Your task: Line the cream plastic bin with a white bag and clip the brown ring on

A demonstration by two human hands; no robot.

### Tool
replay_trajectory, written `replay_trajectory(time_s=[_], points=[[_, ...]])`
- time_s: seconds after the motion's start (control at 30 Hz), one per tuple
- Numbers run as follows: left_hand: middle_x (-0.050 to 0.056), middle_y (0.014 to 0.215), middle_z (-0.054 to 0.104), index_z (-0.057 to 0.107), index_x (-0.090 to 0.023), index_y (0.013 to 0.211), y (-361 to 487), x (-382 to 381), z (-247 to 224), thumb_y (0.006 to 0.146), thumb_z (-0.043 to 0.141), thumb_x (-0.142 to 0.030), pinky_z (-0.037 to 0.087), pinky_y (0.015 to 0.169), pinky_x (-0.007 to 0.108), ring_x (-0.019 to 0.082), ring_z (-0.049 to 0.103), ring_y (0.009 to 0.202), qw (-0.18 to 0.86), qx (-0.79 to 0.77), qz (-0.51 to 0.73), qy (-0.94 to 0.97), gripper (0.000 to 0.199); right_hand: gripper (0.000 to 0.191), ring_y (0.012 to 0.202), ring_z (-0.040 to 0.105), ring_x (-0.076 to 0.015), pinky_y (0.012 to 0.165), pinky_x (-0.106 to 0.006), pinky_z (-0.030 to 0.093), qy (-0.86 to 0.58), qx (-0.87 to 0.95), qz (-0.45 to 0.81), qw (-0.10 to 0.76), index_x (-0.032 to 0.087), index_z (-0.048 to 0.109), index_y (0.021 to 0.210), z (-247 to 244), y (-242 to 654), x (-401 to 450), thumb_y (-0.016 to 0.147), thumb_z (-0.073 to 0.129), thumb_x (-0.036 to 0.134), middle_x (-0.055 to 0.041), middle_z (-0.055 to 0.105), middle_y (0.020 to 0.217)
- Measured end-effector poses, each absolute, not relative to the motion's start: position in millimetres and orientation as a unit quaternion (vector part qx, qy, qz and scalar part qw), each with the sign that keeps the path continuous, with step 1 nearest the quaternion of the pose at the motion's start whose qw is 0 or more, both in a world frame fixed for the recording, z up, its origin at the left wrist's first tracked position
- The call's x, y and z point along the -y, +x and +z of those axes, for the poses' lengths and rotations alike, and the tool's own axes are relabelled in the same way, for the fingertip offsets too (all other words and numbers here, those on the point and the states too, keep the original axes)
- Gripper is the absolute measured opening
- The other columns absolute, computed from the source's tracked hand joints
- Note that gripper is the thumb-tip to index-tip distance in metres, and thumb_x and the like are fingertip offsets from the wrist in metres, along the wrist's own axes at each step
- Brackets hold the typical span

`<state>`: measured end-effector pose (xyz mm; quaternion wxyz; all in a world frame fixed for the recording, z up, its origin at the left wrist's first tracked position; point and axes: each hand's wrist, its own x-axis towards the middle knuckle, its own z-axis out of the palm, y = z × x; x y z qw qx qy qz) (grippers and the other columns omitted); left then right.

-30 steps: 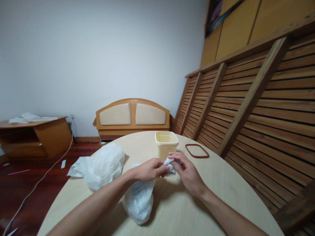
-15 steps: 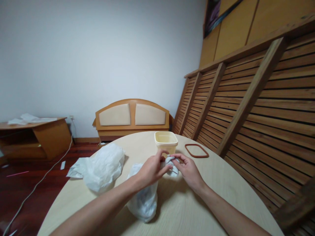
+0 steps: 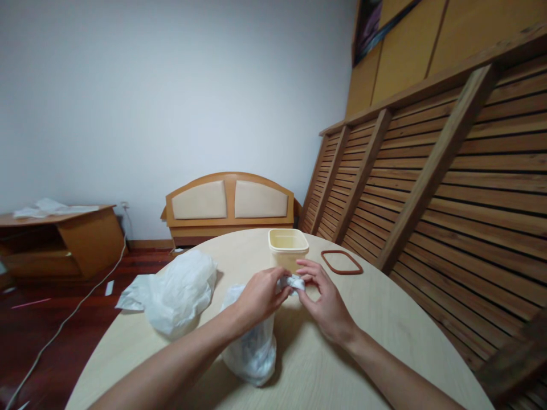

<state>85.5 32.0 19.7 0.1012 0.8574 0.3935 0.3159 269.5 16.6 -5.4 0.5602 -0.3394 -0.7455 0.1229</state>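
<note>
A pale wall (image 3: 192, 102) takes up most of my view; to the right a slatted wooden frame (image 3: 435, 171) leans at an angle. I note a round, light wood worktop (image 3: 316, 364) before me. Beyond it stands a headboard (image 3: 231, 196) with 2 cream panels, and to the left a low cabinet (image 3: 92, 239). On the worktop, left side, lies a larger white bag (image 3: 182, 290); nearer to me is a smaller white bag (image 3: 252, 353), partly covered by my left forearm. My left hand (image 3: 260, 293) is closed, pinching a small white bundle (image 3: 294, 282) between thumb and fingers. My right hand (image 3: 329, 302) is half curled about the bundle's right end; I cannot tell whether it grips. A cream container (image 3: 284, 259), upright and uncovered, stands just beyond both hands. A brown rectangular ring (image 3: 348, 272) lies flat to its right, apart from it. The bundle, smallest item recorded, is in front of the container.
</note>
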Motion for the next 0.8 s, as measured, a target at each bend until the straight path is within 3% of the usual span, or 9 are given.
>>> replay_trajectory(time_s=[0.23,0.4,0.5,0.6,0.8], points=[[0.006,0.083,0.071,0.065,-0.017,0.093,85.8,-33.8,16.9,0.091,0.055,-0.026,0.041,0.066,0.026,0.019,0.063,0.072,0.123,-0.43,0.326,0.833,0.013,0.017,0.093,0.068,-0.0193,0.08,-0.035,0.058,-0.371,0.729,0.167,0.551,0.022,0.059,0.099,-6.4,268.1,-21.5,0.084,0.058,0.014,-0.0085,0.062,0.115],[0.004,0.08,0.071,0.065,-0.015,0.089,91.8,-39.1,14.1,0.085,0.059,-0.022,0.041,0.065,0.025,0.017,0.062,0.071,0.273,-0.41,0.408,0.769,0.01,0.016,0.081,0.07,-0.019,0.075,-0.034,0.057,-0.41,0.711,0.23,0.522,0.02,0.06,0.097,-9.2,269.8,-25.1,0.081,0.059,0.016,-0.0066,0.069,0.098],[0.004,0.082,0.07,0.063,-0.014,0.087,95.5,-45.7,8.8,0.08,0.064,-0.022,0.044,0.069,0.025,0.017,0.063,0.075,0.386,-0.362,0.453,0.718,0.011,0.015,0.08,0.071,-0.0198,0.074,-0.034,0.056,-0.425,0.696,0.277,0.508,0.019,0.06,0.094,-11.5,269.3,-27.2,0.079,0.059,0.018,-0.0052,0.07,0.089],[0.005,0.081,0.068,0.06,-0.014,0.086,96.1,-52.2,4.6,0.075,0.07,-0.023,0.045,0.071,0.025,0.016,0.062,0.076,0.451,-0.34,0.46,0.686,0.018,0.015,0.082,0.071,-0.0201,0.074,-0.033,0.055,-0.423,0.675,0.325,0.509,0.019,0.059,0.095,-14.4,268.0,-29.5,0.08,0.06,0.022,-0.006,0.071,0.092],[0.004,0.085,0.066,0.058,-0.014,0.093,88.7,-56.4,3.7,0.075,0.073,-0.022,0.045,0.067,0.024,0.014,0.061,0.073,0.464,-0.336,0.417,0.706,0.025,0.037,0.085,0.071,-0.0211,0.081,-0.036,0.052,-0.384,0.605,0.442,0.539,0.022,0.048,0.106,-13.9,266.4,-34.0,0.079,0.069,0.036,-0.0045,0.073,0.089]])
